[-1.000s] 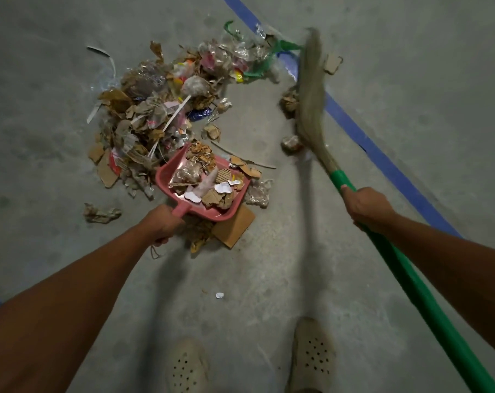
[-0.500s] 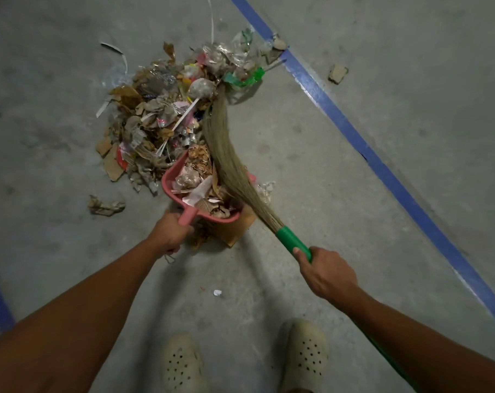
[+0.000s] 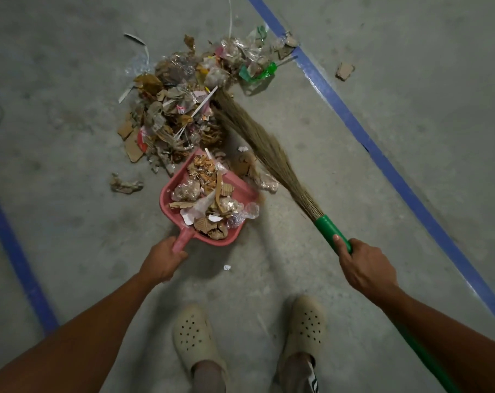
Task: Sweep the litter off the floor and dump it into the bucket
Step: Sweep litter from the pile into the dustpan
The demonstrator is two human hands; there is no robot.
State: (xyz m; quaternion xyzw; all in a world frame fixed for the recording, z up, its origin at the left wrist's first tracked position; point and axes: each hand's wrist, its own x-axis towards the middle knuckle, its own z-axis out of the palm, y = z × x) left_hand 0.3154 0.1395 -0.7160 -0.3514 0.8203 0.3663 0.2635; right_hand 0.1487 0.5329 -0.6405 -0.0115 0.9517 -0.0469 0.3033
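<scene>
- I am working at the litter pile [image 3: 181, 109], a heap of cardboard bits, clear wrappers and paper strips lying on the concrete floor [image 3: 70, 66] just ahead of the dustpan's mouth.
- I am resting the pink dustpan [image 3: 163, 197] on the floor with its open edge against the near side of the heap; it is already carrying a good load of cardboard and crumpled plastic.
- I am gripping the dustpan's short handle with the left hand [image 3: 162, 263], fingers wrapped round it.
- I am laying the broom bristles [image 3: 257, 143] along the right side of the heap, their tips reaching in among the litter near a white strip.
- I am holding the green broom handle [image 3: 330, 228] in the right hand [image 3: 365, 268], fingers closed round it and the thumb lying along the top.
- I am judging the job as partly done: one panful is gathered, but most of the heap is on the floor and nothing is being dumped yet.
- I am not seeing the bucket anywhere in view.
- I am also counting strays: a crumpled piece [image 3: 126, 185] left of the pan, a small white scrap [image 3: 226, 267] near my feet, and a cardboard scrap [image 3: 344, 71] beyond the blue tape line [image 3: 382, 154].
- I am standing in pale perforated clogs [image 3: 195, 336] just behind the pan.
</scene>
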